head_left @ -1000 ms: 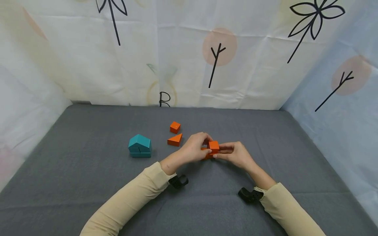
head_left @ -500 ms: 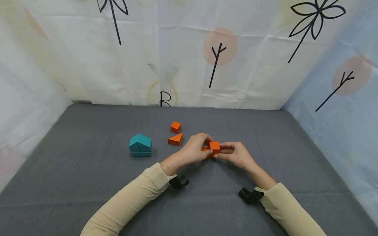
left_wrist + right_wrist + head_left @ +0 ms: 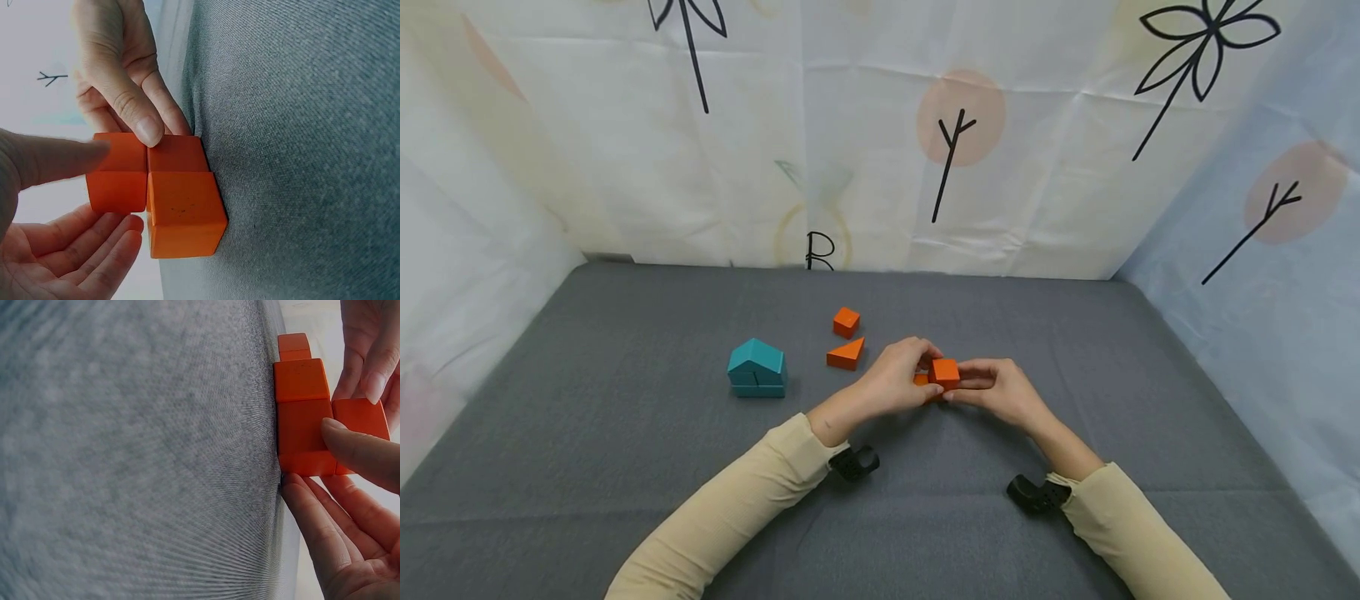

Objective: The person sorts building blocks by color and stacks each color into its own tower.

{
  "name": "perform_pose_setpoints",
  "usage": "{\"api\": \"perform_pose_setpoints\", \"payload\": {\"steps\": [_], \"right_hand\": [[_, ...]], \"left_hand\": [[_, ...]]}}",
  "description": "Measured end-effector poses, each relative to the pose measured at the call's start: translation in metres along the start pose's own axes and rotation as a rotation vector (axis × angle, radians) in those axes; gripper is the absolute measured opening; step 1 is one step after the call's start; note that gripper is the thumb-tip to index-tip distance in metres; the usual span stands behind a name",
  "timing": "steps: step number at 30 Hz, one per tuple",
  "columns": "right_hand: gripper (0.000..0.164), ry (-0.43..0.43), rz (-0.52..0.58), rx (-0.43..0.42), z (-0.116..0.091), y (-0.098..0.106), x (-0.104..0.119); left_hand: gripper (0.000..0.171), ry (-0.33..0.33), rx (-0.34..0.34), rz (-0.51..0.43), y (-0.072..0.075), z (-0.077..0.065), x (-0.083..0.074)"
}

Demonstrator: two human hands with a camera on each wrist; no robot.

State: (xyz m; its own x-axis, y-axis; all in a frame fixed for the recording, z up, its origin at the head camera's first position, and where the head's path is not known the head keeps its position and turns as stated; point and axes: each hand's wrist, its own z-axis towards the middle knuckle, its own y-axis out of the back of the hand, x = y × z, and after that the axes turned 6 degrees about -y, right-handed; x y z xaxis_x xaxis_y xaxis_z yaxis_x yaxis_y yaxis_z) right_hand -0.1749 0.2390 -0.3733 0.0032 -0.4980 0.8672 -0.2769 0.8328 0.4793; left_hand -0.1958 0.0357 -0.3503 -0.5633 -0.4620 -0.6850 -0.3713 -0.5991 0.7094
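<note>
My left hand [image 3: 891,377] pinches an orange cube [image 3: 117,190] between thumb and fingers. This cube sits on top of a lower orange block [image 3: 303,428], which rests on the grey cloth. Another orange block [image 3: 187,215] stands against the lower one, on its left in the head view. My right hand [image 3: 1003,392] holds the stack from the right, its thumb [image 3: 359,447] lying across the seam between cube and lower block and its fingers on the opposite side. In the head view, the left thumb hides part of the lower blocks.
Left of the hands, an orange triangular block [image 3: 846,355] lies on the cloth, with a loose orange cube [image 3: 846,322] just behind it. Farther left stands a teal house-shaped group of blocks [image 3: 756,369]. Patterned fabric walls [image 3: 1037,217] border the grey table [image 3: 625,433].
Both hands stay around the small stack with nearly the same hold. The upper orange cube has shifted very slightly to the right.
</note>
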Motion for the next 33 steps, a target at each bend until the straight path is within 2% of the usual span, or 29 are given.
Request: {"api": "perform_pose_setpoints", "payload": {"steps": [4,14,16,23,33], "right_hand": [[0.043,-0.008,0.001,-0.002,0.0,0.0,0.001],[0.043,-0.01,-0.004,-0.004,0.0,0.0,0.001],[0.043,-0.009,-0.012,-0.009,0.0,0.0,0.001],[0.045,-0.023,-0.03,-0.028,0.0,0.0,0.0],[0.047,-0.047,-0.019,-0.031,0.001,0.0,0.0]], "left_hand": [[0.043,-0.007,-0.014,-0.015,0.002,-0.002,0.001],[0.044,-0.01,-0.095,-0.074,0.008,-0.007,0.008],[0.042,0.008,-0.142,-0.08,0.009,-0.008,0.009],[0.029,0.11,-0.389,-0.055,0.01,-0.006,0.017],[0.027,0.186,-0.574,-0.066,0.012,-0.005,0.029]]}}
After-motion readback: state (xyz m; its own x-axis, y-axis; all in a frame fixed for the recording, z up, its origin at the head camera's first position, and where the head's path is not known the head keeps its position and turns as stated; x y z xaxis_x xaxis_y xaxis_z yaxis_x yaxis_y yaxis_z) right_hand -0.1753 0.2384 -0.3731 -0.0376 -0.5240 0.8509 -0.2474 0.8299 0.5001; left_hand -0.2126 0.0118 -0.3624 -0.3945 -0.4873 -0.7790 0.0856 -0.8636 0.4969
